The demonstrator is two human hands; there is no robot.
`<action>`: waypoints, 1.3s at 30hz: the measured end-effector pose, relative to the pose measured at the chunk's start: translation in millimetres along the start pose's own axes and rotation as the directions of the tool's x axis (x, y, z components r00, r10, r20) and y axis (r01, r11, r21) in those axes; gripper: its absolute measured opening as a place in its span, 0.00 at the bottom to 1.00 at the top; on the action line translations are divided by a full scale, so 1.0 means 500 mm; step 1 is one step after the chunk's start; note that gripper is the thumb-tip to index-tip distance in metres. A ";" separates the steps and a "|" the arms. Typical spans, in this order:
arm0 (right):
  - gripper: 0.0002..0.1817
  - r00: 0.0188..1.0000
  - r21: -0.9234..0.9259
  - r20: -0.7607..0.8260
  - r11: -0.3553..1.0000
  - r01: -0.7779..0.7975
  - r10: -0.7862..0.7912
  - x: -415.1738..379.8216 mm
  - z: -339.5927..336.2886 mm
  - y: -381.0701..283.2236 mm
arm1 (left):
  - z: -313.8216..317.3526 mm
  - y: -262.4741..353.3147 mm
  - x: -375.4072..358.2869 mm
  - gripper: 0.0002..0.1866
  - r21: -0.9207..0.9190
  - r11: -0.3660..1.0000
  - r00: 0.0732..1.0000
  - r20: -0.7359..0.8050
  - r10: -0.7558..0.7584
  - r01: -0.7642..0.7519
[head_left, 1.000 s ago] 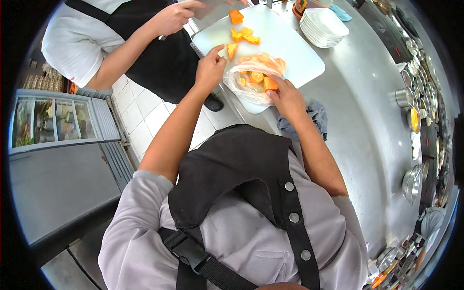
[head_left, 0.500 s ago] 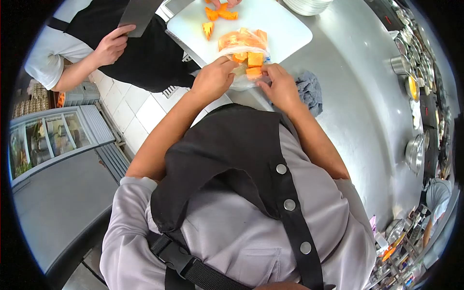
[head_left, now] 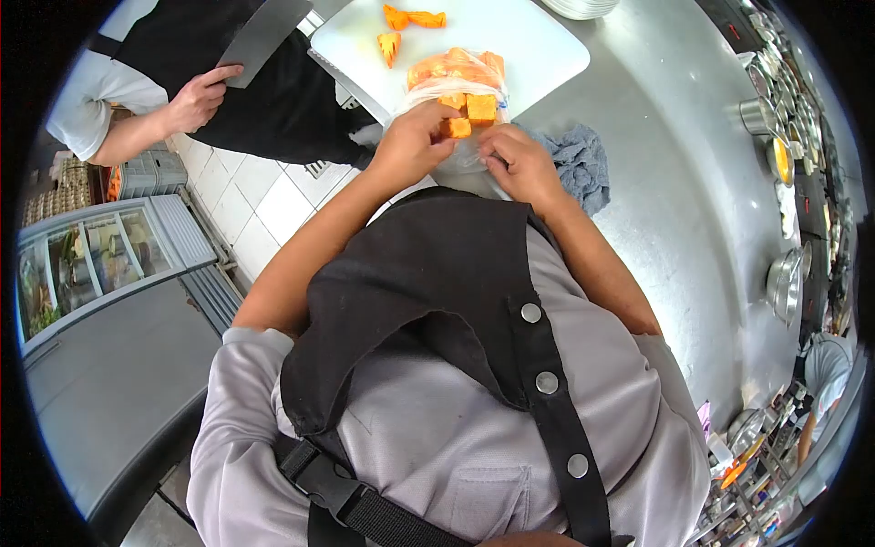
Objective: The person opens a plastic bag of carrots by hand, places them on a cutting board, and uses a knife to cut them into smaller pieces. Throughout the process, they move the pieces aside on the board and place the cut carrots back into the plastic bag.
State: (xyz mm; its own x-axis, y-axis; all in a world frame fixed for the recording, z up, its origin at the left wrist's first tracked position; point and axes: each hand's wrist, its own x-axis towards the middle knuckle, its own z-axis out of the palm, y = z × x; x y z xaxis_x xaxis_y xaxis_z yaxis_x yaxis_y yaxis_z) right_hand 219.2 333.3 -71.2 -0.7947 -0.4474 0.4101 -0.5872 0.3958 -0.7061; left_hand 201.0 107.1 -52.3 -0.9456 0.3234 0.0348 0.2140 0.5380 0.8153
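A clear plastic bag (head_left: 467,164) lies at the near edge of the white cutting board, with orange vegetable chunks (head_left: 481,109) in and around its mouth. My left hand (head_left: 408,146) is closed at the bag's left side, its fingertips on one small orange chunk (head_left: 456,128). To the right, my right hand (head_left: 519,159) is curled, thumb and fingers pinched at the bag's film. More orange pieces (head_left: 456,68) show through the bag farther up. Several cut orange wedges (head_left: 389,47) lie loose on the board.
The white cutting board (head_left: 547,64) rests on a steel counter (head_left: 656,182). A grey cloth (head_left: 581,169) is bunched beside my right hand. At the left a co-worker's hand (head_left: 196,100) holds a cleaver (head_left: 264,41). Stacked white plates (head_left: 581,7) stand behind.
The small orange chunk has shifted left, from my right fingertips to my left ones. The co-worker's other hand has left the far edge of the board, and the cleaver has dropped slightly.
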 end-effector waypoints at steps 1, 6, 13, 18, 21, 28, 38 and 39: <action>0.08 1.000 0.001 -0.001 1.000 -0.001 0.001 -0.003 -0.003 0.001 | -0.003 0.004 -0.003 0.20 0.001 1.000 1.000 0.001 0.000 0.000; 0.06 0.997 -0.007 -0.002 0.997 -0.074 0.074 -0.005 -0.008 -0.001 | -0.006 0.000 -0.012 0.21 -0.264 0.954 0.990 0.016 -0.141 0.140; 0.08 0.999 0.001 -0.049 1.000 -0.012 0.012 -0.001 -0.009 -0.005 | -0.003 -0.016 -0.014 0.22 -0.319 0.940 0.993 0.016 -0.121 0.120; 0.08 0.998 -0.007 -0.055 1.000 -0.014 0.013 0.000 -0.013 -0.007 | -0.005 -0.010 -0.012 0.22 -0.258 0.958 0.992 0.019 -0.124 0.125; 0.08 0.998 -0.003 -0.060 1.000 -0.019 0.018 0.003 -0.015 -0.009 | -0.010 0.007 -0.011 0.22 -0.222 0.962 0.987 0.036 -0.154 0.158; 0.09 1.000 -0.081 -0.020 0.996 -0.020 0.018 0.013 -0.023 -0.016 | -0.030 -0.007 0.008 0.18 -0.078 0.996 0.988 -0.147 -0.050 0.039; 0.13 0.978 -0.179 0.116 0.972 -0.152 0.174 0.061 -0.040 -0.022 | -0.083 0.000 0.020 0.16 0.215 0.976 0.968 -0.250 0.029 0.026; 0.13 0.978 -0.195 0.118 0.969 -0.150 0.175 0.066 -0.040 -0.026 | -0.081 -0.003 0.020 0.16 0.323 0.946 0.977 -0.195 0.080 -0.013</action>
State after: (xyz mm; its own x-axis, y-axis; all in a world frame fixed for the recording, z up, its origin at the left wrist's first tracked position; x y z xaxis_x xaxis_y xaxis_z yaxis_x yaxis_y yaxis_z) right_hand 197.7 329.5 -37.1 -0.8614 -0.4627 0.2096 -0.4802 0.6072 -0.6330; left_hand 181.2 78.1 -30.1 -0.9551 0.2071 0.2119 0.2937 0.7562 0.5848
